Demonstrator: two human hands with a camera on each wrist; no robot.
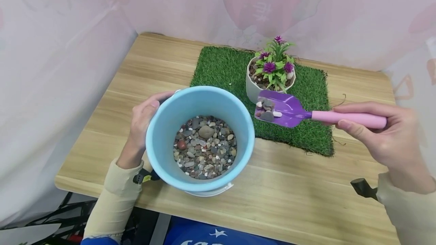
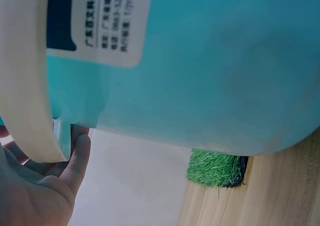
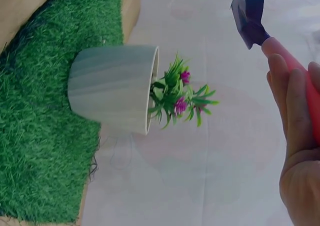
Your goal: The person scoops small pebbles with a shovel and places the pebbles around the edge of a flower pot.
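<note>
My left hand [image 1: 139, 124] grips the light-blue bucket [image 1: 202, 101] at the left of its rim, beside the white handle [image 2: 25, 96] seen in the left wrist view. Small pebbles [image 1: 218, 154] cover the bucket's bottom, with a larger tan stone and a red one among them. On the other side my right hand [image 1: 391, 135] holds a small shovel [image 1: 349, 118] by its pink handle. A few grey and white stones [image 1: 267, 109] lie on its purple blade. The blade is raised between the bucket and a white flowerpot [image 1: 253, 90].
The pot holds a plant [image 1: 277, 61] with purple flowers and stands on a green artificial grass mat [image 1: 218, 67]. Under it is a wooden table [image 1: 136, 71]. Pale printed cloth [image 1: 177, 3] hangs behind and at the sides.
</note>
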